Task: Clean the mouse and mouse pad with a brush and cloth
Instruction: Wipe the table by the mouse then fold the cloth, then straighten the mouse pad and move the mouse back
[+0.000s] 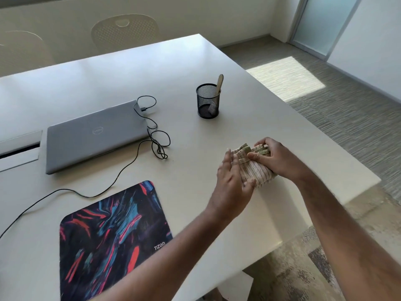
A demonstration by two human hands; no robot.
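Observation:
A folded striped cloth [258, 170] lies near the table's right edge. My right hand [275, 158] grips its far end, fingers curled over the folds. My left hand [232, 181] presses against the cloth's left side with straight fingers. The colourful mouse pad [110, 237] lies bare at the front left of the table. A brush's wooden handle [218, 84] sticks out of a black mesh cup [207, 101] further back. I see no mouse; a black cable [121, 174] runs across the table.
A shut grey laptop [95, 133] lies at the back left, with the cable coiled beside it. The white table's [184, 66] right edge is close to my hands. Two pale chairs [124, 31] stand behind the table. A cable slot [19, 148] is at far left.

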